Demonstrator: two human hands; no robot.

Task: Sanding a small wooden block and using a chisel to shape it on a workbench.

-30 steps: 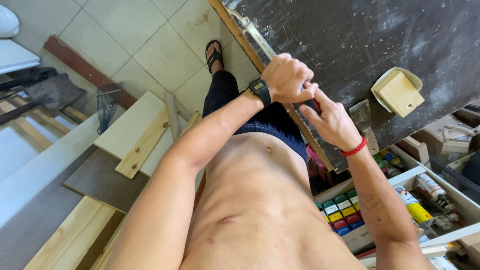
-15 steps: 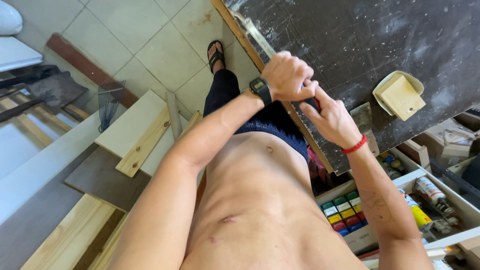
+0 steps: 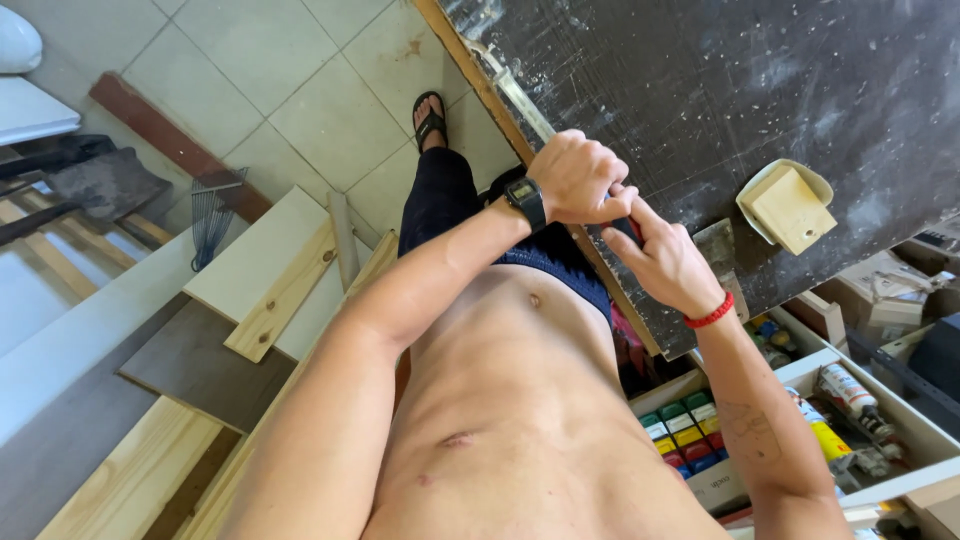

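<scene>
Meeting over the dark table (image 3: 800,90), left hand (image 3: 578,178) clenched, right hand (image 3: 665,262) pinching something hidden.

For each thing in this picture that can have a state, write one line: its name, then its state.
left hand: closed in a fist, touching the right hand.
right hand: fingers bent, pinching a small dark object that is mostly hidden.
wristwatch: strapped on the left wrist.
red band: worn on the right wrist.
wooden block: lying on the dark worktop.
tubes: lying flat in an open tray.
sandal: on a foot, flat on the tiles.
</scene>
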